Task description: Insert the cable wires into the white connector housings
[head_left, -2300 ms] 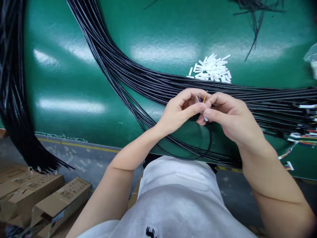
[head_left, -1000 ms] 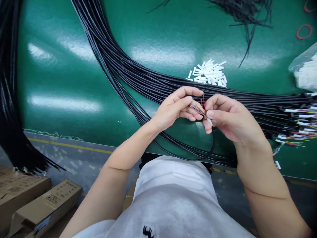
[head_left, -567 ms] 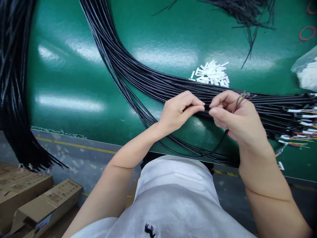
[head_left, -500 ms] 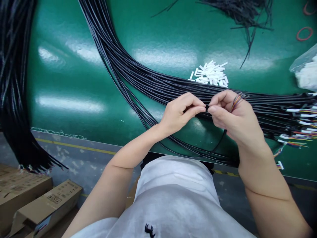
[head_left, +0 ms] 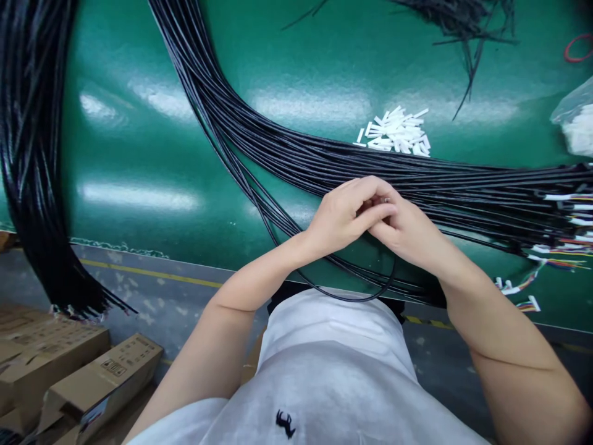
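Both my hands meet over the near side of a long bundle of black cables (head_left: 278, 145). My right hand (head_left: 412, 232) is closed around a single black cable (head_left: 387, 285), whose loop hangs below it toward the table edge. My left hand (head_left: 343, 216) is closed, its thumb and fingers overlapping the right fingertips. Whatever lies between the fingertips is mostly hidden; only a tiny bit shows in the gap. Coloured wire ends with white connectors (head_left: 530, 304) lie beyond my right forearm.
Behind the bundle lies a pile of short white tubes (head_left: 399, 133) on the green table (head_left: 296, 68). Thin black strips (head_left: 463, 25), a red ring (head_left: 578, 49) and a clear bag (head_left: 577, 123) sit farther off. Another cable bundle (head_left: 34, 154) hangs over the left edge, near cardboard boxes (head_left: 102, 377).
My right hand has turned and moved left, so the hands now overlap. The coloured wires that showed at my right hand are out of sight, and the cable loop has shifted left.
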The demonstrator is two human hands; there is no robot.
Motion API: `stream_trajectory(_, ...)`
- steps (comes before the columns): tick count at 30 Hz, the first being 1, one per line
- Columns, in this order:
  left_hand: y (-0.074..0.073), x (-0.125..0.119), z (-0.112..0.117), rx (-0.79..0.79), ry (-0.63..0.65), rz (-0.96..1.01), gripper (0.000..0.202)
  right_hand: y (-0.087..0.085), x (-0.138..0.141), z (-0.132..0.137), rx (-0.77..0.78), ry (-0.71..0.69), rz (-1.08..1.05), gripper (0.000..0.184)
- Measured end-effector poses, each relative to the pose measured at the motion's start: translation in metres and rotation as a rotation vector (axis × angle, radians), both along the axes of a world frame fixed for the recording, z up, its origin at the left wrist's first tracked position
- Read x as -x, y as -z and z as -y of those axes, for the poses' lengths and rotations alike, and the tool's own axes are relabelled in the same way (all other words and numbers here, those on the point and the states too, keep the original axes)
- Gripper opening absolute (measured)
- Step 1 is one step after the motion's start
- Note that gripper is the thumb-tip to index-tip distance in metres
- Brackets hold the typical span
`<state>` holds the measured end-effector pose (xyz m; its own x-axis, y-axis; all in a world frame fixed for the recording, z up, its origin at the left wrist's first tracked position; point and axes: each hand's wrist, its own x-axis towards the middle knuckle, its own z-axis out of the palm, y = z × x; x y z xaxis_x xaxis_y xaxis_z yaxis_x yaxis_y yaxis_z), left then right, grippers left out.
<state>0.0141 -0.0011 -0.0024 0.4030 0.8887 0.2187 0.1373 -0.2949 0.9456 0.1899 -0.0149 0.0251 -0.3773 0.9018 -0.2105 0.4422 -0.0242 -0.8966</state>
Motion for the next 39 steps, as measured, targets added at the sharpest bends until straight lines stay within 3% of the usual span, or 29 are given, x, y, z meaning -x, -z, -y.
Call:
stream_trajectory(4, 0.002, 0.006, -0.005, 0.101, -0.103, 0.126, 0.033, -0.01, -0.006, -0.005, 0.197, 0.103, -0.218, 0.018)
stream_trajectory(9, 0.004, 0.013, -0.011, 0.167, -0.109, 0.21, 0.033, -0.018, -0.01, -0.008, 0.225, 0.272, -0.381, 0.031)
stream_trajectory(17, -0.006, 0.002, -0.006, 0.25, -0.091, 0.232, 0.04, -0.017, -0.003, -0.004, 0.228, 0.293, -0.336, 0.031)
stream_trajectory(26, 0.0, -0.001, -0.004, 0.381, -0.128, 0.354, 0.038, -0.007, -0.006, -0.006, 0.245, 0.342, -0.424, 0.022)
stream_trajectory(39, -0.001, 0.0, -0.006, 0.396, -0.137, 0.34, 0.041, -0.01, -0.001, -0.007, 0.406, 0.412, -0.562, 0.036)
